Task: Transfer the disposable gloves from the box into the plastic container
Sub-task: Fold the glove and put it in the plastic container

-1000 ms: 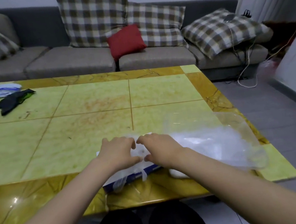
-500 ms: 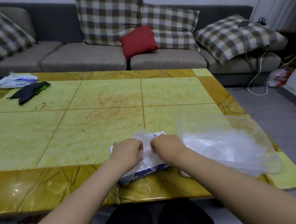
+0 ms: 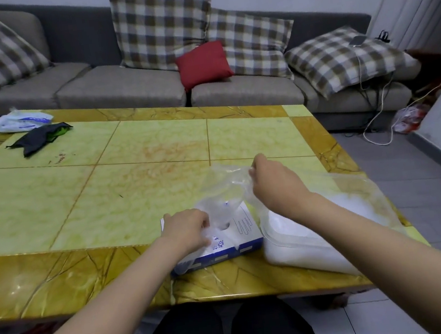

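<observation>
L hand [image 3: 187, 228] covers box's [image 3: 240, 231] left end; print too blurred to read.

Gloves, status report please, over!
Left hand pinches glove at box. Right hand holds its other end raised. Container beside box, nothing blocking.

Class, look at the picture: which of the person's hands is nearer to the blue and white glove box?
Left. The left hand rests on the glove box; the right hand hovers above and beyond its far right corner. Both grip a clear glove.
</observation>
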A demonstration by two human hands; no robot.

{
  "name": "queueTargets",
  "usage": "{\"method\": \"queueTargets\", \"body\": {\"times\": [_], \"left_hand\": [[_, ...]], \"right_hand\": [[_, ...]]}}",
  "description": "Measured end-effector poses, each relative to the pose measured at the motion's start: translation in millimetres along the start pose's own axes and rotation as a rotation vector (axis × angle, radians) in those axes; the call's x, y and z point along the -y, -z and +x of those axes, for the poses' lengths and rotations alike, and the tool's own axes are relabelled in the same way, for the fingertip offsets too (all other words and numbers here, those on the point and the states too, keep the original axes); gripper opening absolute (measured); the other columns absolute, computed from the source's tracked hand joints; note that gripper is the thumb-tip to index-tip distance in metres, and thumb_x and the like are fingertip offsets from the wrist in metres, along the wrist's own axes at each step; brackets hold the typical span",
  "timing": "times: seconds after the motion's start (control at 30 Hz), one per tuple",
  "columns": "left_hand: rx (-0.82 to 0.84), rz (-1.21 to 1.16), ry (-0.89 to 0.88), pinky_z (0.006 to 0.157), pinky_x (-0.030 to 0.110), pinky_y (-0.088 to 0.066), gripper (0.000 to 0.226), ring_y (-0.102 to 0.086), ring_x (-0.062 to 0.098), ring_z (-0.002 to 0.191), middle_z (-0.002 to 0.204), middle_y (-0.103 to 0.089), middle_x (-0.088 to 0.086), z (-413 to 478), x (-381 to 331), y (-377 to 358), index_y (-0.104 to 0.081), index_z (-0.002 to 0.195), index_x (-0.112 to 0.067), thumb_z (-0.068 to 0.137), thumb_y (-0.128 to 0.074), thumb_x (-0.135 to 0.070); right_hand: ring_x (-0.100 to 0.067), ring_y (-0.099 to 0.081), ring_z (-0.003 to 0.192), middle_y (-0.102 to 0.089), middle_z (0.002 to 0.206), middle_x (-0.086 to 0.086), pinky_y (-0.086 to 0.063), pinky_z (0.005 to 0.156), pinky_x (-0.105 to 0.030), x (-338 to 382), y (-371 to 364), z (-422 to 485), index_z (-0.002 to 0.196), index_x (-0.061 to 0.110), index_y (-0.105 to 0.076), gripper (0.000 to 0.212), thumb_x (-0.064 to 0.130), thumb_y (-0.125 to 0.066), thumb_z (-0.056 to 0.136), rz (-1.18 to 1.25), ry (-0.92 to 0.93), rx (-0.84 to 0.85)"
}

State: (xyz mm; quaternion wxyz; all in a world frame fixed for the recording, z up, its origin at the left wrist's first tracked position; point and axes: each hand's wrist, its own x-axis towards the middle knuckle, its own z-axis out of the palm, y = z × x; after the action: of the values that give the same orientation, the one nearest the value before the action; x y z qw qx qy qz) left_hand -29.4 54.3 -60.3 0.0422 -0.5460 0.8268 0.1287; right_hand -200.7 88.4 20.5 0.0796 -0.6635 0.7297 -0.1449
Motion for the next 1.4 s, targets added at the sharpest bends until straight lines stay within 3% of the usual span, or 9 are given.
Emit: {"method": "queueTargets", "body": {"times": [0.13,0.37,0.57,0.63,0.77,0.9,1.03,1.17,1.4], "left_hand": [[0.045,-0.138,0.01,0.098,0.039,-0.034,0.043,-0.051,0.016,0.115,0.124,-0.056,-0.006,-1.1,-6.7,21.1,-0.047,0.127,-0.026,0.088,-0.058,-0.042],[-0.211,-0.525,-0.17,0.095,0.033,-0.044,0.061,-0.052,0.016,0.113,0.129,-0.051,-0.004,-6.7,-44.9,61.1,-0.035,0.138,-0.018,0.087,-0.063,-0.034],[-0.22,-0.893,-0.215,0.074,0.027,-0.051,0.071,-0.065,0.011,0.074,0.089,-0.06,-0.008,-12.7,-80.2,72.4,-0.021,0.143,-0.022,0.088,-0.064,-0.02],[-0.25,-0.866,-0.225,0.066,0.023,-0.049,0.068,-0.059,0.009,0.067,0.081,-0.058,-0.005,-10.8,-83.2,75.1,-0.028,0.141,-0.029,0.086,-0.067,-0.019],[-0.286,-0.706,-0.266,0.05,0.014,-0.034,0.002,-0.041,0.005,0.054,0.063,-0.047,-0.005,-4.1,-83.9,78.2,-0.065,0.087,-0.018,0.088,-0.064,-0.019],[-0.349,-0.62,-0.226,0.05,0.018,-0.03,0.01,-0.038,0.007,0.053,0.06,-0.045,-0.005,2.5,-84.1,77.6,-0.068,0.081,-0.016,0.088,-0.063,-0.022],[-0.38,-0.635,-0.172,0.048,0.016,-0.03,0.011,-0.041,0.006,0.054,0.06,-0.045,-0.007,9.7,-88.6,81.3,-0.066,0.079,-0.017,0.087,-0.064,-0.024],[-0.388,-0.67,-0.162,0.046,0.012,-0.034,0.014,-0.047,0.007,0.055,0.06,-0.05,-0.007,9.5,-91.3,86.7,-0.062,0.075,-0.019,0.088,-0.064,-0.024],[-0.298,-0.752,-0.156,0.054,0.021,-0.047,0.023,-0.068,0.018,0.06,0.078,-0.069,0.007,13.9,-93.7,96.5,-0.058,0.088,0.002,0.093,-0.057,-0.021]], "right_hand": [[-0.028,-0.047,0.075,-0.051,0.085,-0.007,-0.033,0.062,-0.033,-15.1,13.0,-1.6,0.097,0.009,-0.045,0.021,0.027,-0.034,0.102,-0.015,-0.025,-0.031],[-0.027,-0.048,0.07,-0.05,0.076,-0.003,-0.028,0.051,-0.032,-26.0,17.6,-16.1,0.088,0.012,-0.044,0.024,0.031,-0.036,0.101,-0.014,0.003,-0.025],[-0.027,-0.047,0.07,-0.051,0.076,-0.003,-0.026,0.049,-0.03,-36.3,19.5,-25.2,0.081,0.017,-0.041,0.02,0.02,-0.035,0.1,-0.01,0.105,0.09],[-0.027,-0.048,0.072,-0.055,0.083,-0.007,-0.03,0.053,-0.033,-39.2,22.6,-28.9,0.086,0.018,-0.042,0.015,0.012,-0.034,0.097,-0.033,0.138,0.142],[-0.027,-0.051,0.078,-0.053,0.085,-0.004,-0.037,0.063,-0.036,-48.9,24.8,-32.1,0.086,0.017,-0.047,0.017,0.009,-0.035,0.095,-0.06,0.137,0.187],[-0.02,-0.058,0.096,-0.059,0.102,0.001,-0.047,0.081,-0.036,-56.9,28.9,-31.2,0.11,0.013,-0.056,0.022,0.021,-0.037,0.102,0.206,0.103,0.043],[-0.011,-0.055,0.087,-0.059,0.095,0.009,-0.046,0.074,-0.027,-53.8,30.3,-40.7,0.105,0.021,-0.055,0.03,0.048,-0.051,0.092,0.311,0.145,0.075],[-0.016,-0.053,0.073,-0.062,0.081,0.004,-0.039,0.06,-0.025,-60.8,24.2,-38.6,0.068,0.025,-0.04,0.031,0.025,-0.063,0.088,0.161,0.181,0.046],[-0.024,-0.056,0.08,-0.06,0.086,-0.005,-0.044,0.068,-0.036,-84.0,53.3,-19.7,0.079,0.01,-0.049,0.016,0.011,-0.063,0.087,0.085,0.023,-0.063]]}}
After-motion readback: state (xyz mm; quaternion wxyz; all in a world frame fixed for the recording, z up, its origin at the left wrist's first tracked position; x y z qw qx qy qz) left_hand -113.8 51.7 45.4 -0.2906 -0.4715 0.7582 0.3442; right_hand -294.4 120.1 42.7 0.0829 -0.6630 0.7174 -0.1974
